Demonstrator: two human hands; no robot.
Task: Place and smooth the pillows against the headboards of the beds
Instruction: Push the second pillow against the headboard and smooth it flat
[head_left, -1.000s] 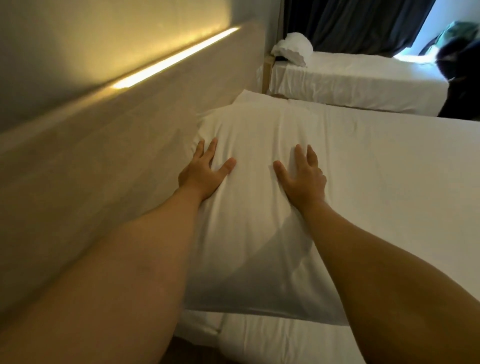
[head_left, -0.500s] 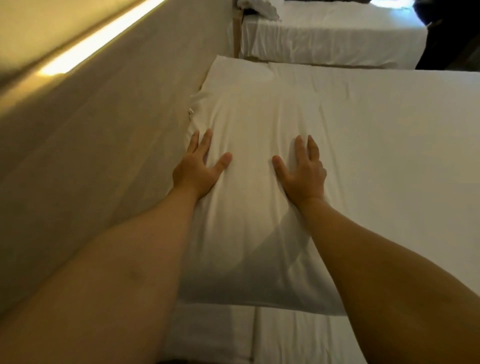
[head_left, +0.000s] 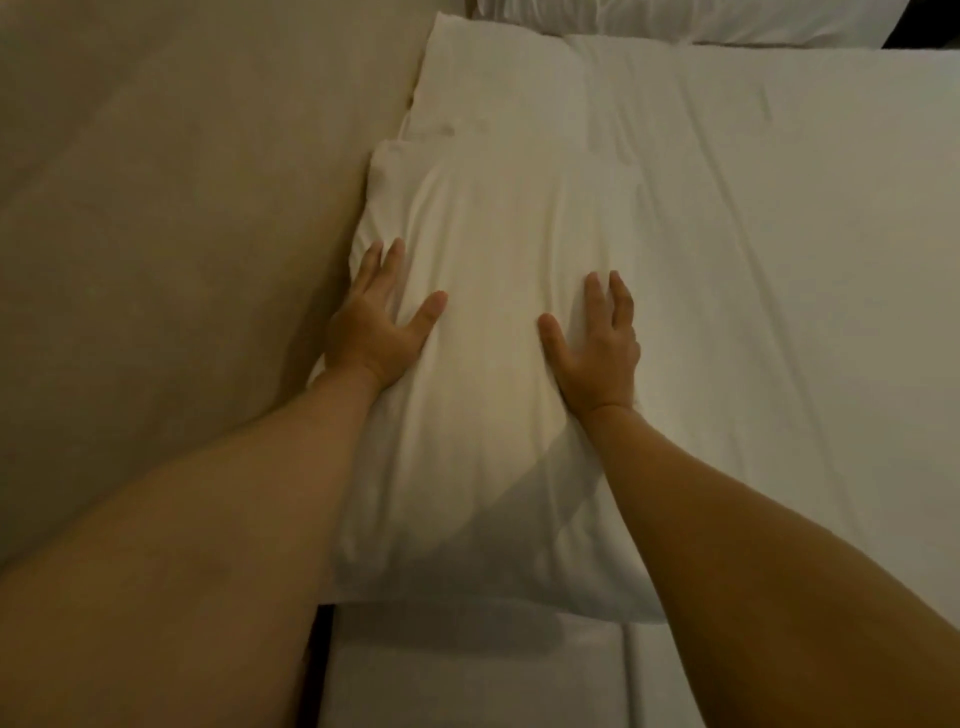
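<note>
White bed sheet (head_left: 779, 260) carries 1 pillow (head_left: 493, 312) pushed against the beige headboard (head_left: 182, 208). 2 hands press it flat, fingers spread, gripping nothing: left hand (head_left: 376, 327) at its headboard edge, right hand (head_left: 597, 348) opposite.

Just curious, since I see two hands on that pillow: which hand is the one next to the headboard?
The left hand, on the pillow's edge beside the tan headboard. The right hand lies on the mattress side.

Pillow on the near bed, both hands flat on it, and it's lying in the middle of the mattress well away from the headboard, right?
Not quite. The head view shows the pillow pushed against the headboard; the left hand and right hand do lie flat on it.
</note>
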